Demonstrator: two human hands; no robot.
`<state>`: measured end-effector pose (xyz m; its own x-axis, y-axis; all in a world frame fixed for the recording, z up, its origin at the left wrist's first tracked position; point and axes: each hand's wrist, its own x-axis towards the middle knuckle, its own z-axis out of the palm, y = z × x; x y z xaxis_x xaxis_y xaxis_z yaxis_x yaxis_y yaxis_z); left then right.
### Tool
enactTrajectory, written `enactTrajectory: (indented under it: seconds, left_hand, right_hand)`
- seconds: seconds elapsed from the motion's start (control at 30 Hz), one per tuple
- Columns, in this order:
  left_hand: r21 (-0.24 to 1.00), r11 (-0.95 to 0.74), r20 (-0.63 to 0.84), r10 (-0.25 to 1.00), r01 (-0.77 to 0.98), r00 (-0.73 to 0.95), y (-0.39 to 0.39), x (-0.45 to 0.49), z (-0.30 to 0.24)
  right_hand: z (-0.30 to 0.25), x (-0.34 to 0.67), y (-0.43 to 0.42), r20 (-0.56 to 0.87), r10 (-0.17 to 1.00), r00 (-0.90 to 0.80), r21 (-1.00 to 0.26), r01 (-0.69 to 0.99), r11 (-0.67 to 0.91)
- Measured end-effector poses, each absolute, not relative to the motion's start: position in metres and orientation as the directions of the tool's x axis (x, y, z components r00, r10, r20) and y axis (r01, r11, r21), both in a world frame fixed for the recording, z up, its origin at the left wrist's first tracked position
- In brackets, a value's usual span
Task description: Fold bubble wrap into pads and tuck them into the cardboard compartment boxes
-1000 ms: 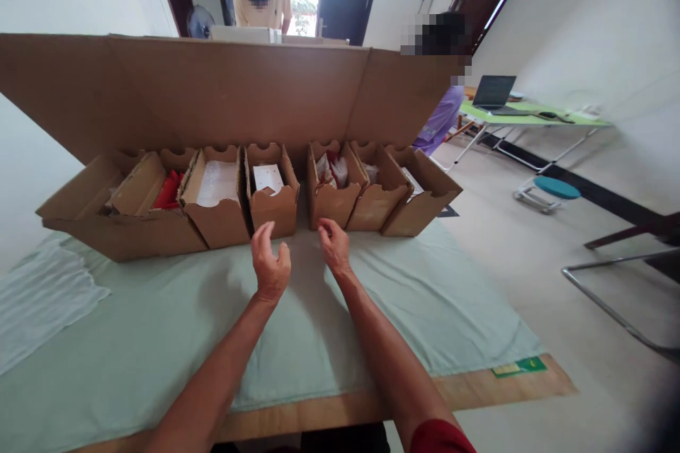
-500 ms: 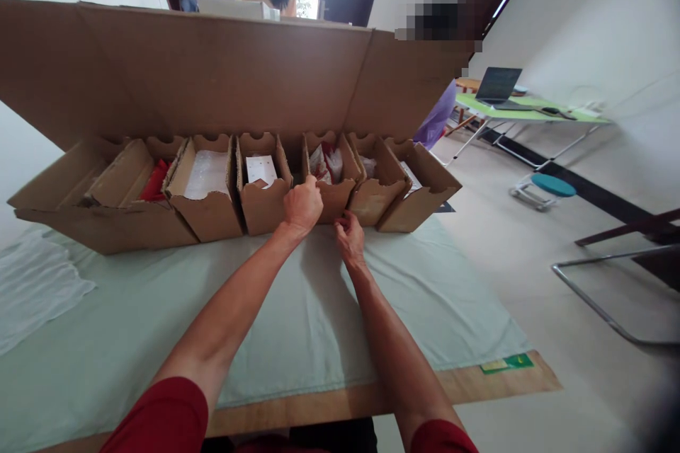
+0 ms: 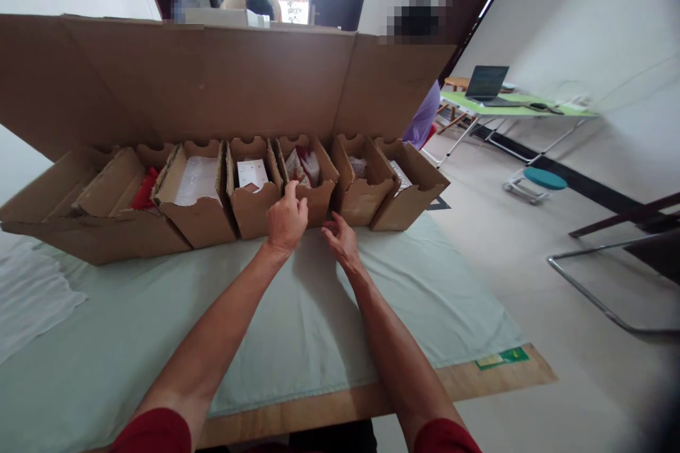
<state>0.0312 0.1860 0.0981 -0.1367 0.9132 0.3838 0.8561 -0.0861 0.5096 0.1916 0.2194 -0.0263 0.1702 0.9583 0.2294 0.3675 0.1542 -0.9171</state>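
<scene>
A row of narrow cardboard bins stands in front of me. My left hand (image 3: 287, 219) is at the front left of the middle bin (image 3: 317, 207), index finger raised and thumb apart, gripping nothing I can see. This bin holds red and white packets (image 3: 302, 166). Near its lower right front corner is my right hand (image 3: 341, 239), fingers loosely bent and apart, holding nothing visible. Left of the middle bin, another bin (image 3: 253, 212) contains a white box (image 3: 251, 174). To the right, a bin (image 3: 364, 199) with a clear plastic bag (image 3: 358, 167) stands across a gap.
A tall cardboard panel (image 3: 212, 85) rises behind the bins. Pale green cloth (image 3: 276, 340) covers the table, with a white cloth (image 3: 32, 304) at left. A person (image 3: 249, 0) bends over beyond the panel. At right are a laptop table (image 3: 510, 110) and blue stool (image 3: 545, 178).
The middle bin has shifted left against its neighbour, closing the gap there and widening the one on its right. My left hand has loosened from the bin's edge; the right hand's fingers have spread.
</scene>
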Motion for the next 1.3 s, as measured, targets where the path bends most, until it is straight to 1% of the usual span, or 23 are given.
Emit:
enactTrajectory:
  seconds: [0.07,0.13,0.2,0.27,0.33,0.4,0.5,0.73,0.83,0.9,0.97,1.0,1.03,1.07,1.1,1.2,1.23,1.3]
  left_hand:
    - [0.503,-0.231,0.452,0.892,0.833,-0.025,0.177,0.042,0.094]
    - [0.452,-0.362,0.470,0.874,0.815,0.127,0.174,0.060,0.096]
    - [0.401,-0.420,0.415,0.875,0.814,0.247,0.180,0.083,0.103]
    - [0.370,-0.397,0.317,0.904,0.840,0.287,0.195,0.104,0.115]
    - [0.355,-0.338,0.243,0.934,0.871,0.264,0.212,0.121,0.126]
    - [0.351,-0.288,0.211,0.951,0.891,0.224,0.227,0.130,0.132]
    - [0.347,-0.238,0.217,0.961,0.907,0.170,0.237,0.130,0.133]
    - [0.311,-0.165,0.248,0.965,0.936,0.088,0.227,0.110,0.125]
    - [0.319,-0.186,0.271,0.958,0.929,0.098,0.223,0.104,0.126]
    - [0.348,-0.230,0.300,0.946,0.909,0.124,0.218,0.098,0.124]
    - [0.388,-0.284,0.332,0.931,0.877,0.154,0.205,0.091,0.116]
    - [0.413,-0.305,0.343,0.925,0.858,0.163,0.196,0.086,0.110]
    - [0.440,-0.320,0.350,0.921,0.839,0.168,0.186,0.081,0.102]
    - [0.469,-0.326,0.353,0.921,0.821,0.165,0.174,0.075,0.092]
    - [0.499,-0.322,0.350,0.924,0.804,0.153,0.161,0.069,0.082]
    - [0.577,-0.271,0.331,0.940,0.770,0.083,0.121,0.040,0.048]
    - [0.603,-0.247,0.327,0.944,0.759,0.048,0.107,0.028,0.037]
    - [0.657,-0.186,0.317,0.947,0.731,-0.044,0.079,-0.002,0.019]
  right_hand:
    - [-0.026,0.213,0.214,0.235,0.942,0.240,-0.922,0.361,0.138]
    - [-0.026,0.235,0.213,0.229,0.922,0.312,-0.925,0.364,0.107]
    - [-0.026,0.252,0.215,0.217,0.908,0.358,-0.927,0.367,0.077]
    - [-0.025,0.263,0.222,0.202,0.907,0.370,-0.927,0.370,0.056]
    - [-0.025,0.267,0.229,0.193,0.914,0.358,-0.928,0.370,0.051]
    - [-0.026,0.269,0.235,0.190,0.920,0.342,-0.930,0.364,0.056]
    - [-0.027,0.269,0.240,0.193,0.929,0.316,-0.935,0.348,0.076]
    - [-0.029,0.250,0.236,0.193,0.945,0.265,-0.942,0.321,0.102]
    - [-0.023,0.266,0.217,0.241,0.912,0.332,-0.935,0.331,0.127]
    - [-0.017,0.293,0.204,0.308,0.847,0.434,-0.921,0.360,0.150]
    - [-0.010,0.325,0.198,0.376,0.746,0.549,-0.901,0.405,0.156]
    - [-0.006,0.340,0.199,0.387,0.708,0.591,-0.899,0.411,0.148]
    - [-0.003,0.353,0.202,0.377,0.697,0.610,-0.907,0.397,0.144]
    - [0.001,0.363,0.208,0.357,0.714,0.602,-0.919,0.363,0.153]
    - [0.004,0.372,0.215,0.331,0.756,0.564,-0.934,0.312,0.176]
    - [0.010,0.385,0.240,0.271,0.899,0.344,-0.962,0.132,0.240]
    - [0.011,0.387,0.248,0.258,0.924,0.282,-0.966,0.095,0.241]
    - [0.011,0.389,0.259,0.227,0.948,0.221,-0.974,0.067,0.217]
